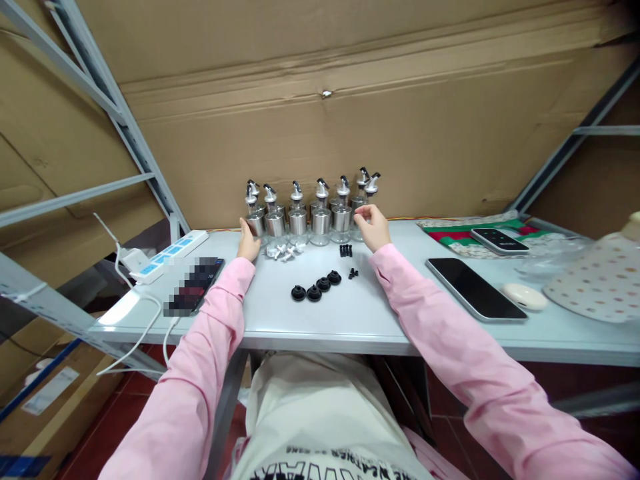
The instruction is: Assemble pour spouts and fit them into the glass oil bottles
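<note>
A row of several small glass bottles with steel bands and pour spouts (310, 213) stands at the back of the pale table (380, 313). My left hand (247, 243) rests at the left end of the row, fingers curled against the outermost bottle (255, 220). My right hand (373, 227) is at the right end, fingers bent and touching the rightmost bottle (361, 200). Several black rubber stoppers (316, 288) lie in a curved line in front. Small black pieces (346, 251) and white plastic parts (285, 251) lie near the bottles.
A phone (195, 285) on a white cable and a power strip (170, 255) lie at the left. A dark tablet (475, 288), a white mouse (524, 297), a remote (499, 241) on a red-green cloth and a dotted lamp shade (597, 277) sit at the right. Cardboard (325, 120) backs the table.
</note>
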A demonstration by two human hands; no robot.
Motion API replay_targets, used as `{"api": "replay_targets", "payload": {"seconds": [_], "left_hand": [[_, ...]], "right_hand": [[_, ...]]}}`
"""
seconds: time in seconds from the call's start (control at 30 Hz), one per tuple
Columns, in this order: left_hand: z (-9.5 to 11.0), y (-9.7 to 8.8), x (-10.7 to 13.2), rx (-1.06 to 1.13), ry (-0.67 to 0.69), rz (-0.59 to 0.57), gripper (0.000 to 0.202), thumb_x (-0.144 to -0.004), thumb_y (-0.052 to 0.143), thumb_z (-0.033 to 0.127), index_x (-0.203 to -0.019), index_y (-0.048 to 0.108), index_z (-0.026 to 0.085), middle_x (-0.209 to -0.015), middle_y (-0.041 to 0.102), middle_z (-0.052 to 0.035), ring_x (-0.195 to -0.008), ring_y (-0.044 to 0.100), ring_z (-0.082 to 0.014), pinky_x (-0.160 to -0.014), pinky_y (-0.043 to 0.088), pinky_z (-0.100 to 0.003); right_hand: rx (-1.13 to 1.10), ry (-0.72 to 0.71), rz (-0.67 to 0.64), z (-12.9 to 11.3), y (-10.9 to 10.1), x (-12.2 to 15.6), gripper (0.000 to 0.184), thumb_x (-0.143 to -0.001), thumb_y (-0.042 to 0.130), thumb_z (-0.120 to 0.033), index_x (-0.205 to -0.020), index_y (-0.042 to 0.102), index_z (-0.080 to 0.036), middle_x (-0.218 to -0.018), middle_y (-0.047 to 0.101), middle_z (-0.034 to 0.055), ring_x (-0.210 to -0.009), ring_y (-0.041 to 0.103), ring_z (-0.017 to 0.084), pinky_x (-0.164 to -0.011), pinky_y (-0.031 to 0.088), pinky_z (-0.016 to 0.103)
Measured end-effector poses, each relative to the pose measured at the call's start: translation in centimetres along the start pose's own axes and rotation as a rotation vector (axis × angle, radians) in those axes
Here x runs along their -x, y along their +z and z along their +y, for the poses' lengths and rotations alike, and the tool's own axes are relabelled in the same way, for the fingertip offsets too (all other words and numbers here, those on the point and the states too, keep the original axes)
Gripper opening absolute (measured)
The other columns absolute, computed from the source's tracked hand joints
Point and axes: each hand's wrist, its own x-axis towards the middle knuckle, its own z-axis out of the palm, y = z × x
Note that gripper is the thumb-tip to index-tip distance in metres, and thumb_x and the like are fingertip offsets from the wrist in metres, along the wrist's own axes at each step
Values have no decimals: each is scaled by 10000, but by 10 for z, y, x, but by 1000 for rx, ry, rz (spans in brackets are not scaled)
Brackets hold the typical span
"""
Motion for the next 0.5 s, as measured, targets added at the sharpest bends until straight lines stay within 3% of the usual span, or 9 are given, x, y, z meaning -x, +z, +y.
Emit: {"api": "replay_targets", "payload": {"seconds": [0.07, 0.13, 0.2, 0.23, 0.3, 0.4, 0.5], "left_hand": [[13, 0, 2, -112, 31, 86, 820, -685, 587, 115, -1377, 149, 63, -1440, 165, -221, -1375, 147, -286, -1138, 148, -415], [29, 0, 3, -187, 89, 204, 690, -695, 554, 105, -1319, 262, 65, -1344, 283, -212, -1303, 272, -280, -1104, 227, -418], [45, -1, 4, -231, 156, 220, 500, -724, 528, 133, -1209, 405, 106, -1206, 399, -165, -1186, 379, -269, -1043, 306, -432], [52, 0, 5, -254, 203, 152, 403, -738, 515, 147, -1137, 471, 130, -1141, 439, -139, -1132, 410, -261, -1014, 333, -435], [64, 2, 9, -308, 313, -95, 273, -734, 499, 146, -994, 574, 180, -1060, 492, -94, -1068, 435, -251, -977, 356, -443], [74, 8, 16, -386, 405, -434, 215, -674, 546, 147, -838, 654, 235, -1089, 544, -59, -1097, 418, -276, -953, 343, -482], [77, 12, 21, -415, 393, -556, 157, -660, 585, 176, -768, 678, 242, -1061, 608, -49, -1092, 445, -290, -919, 332, -491]], "right_hand": [[20, -7, 4, -2, -1, 1, 114, -672, 497, -236, -771, 519, -184, -786, 605, 37, -722, 533, 166, -781, 424, 351], [37, -2, 22, -3, -2, 1, 114, -670, 487, -227, -768, 520, -179, -790, 609, 44, -729, 539, 168, -770, 426, 345], [47, -3, 30, -2, -2, 1, 116, -669, 478, -222, -767, 521, -177, -793, 611, 46, -735, 541, 169, -757, 428, 340], [51, -9, 28, -1, -3, 0, 117, -669, 476, -222, -767, 521, -177, -793, 612, 45, -737, 541, 169, -752, 430, 338], [60, -24, 17, 0, -2, 0, 115, -673, 475, -226, -767, 524, -180, -792, 614, 43, -738, 540, 169, -747, 432, 337], [76, -36, 9, 2, -2, 0, 114, -681, 473, -230, -767, 531, -183, -793, 619, 45, -740, 541, 170, -743, 435, 336], [79, -45, 19, 2, -1, 0, 111, -682, 472, -222, -763, 538, -185, -786, 624, 43, -736, 544, 170, -744, 439, 336]]}}
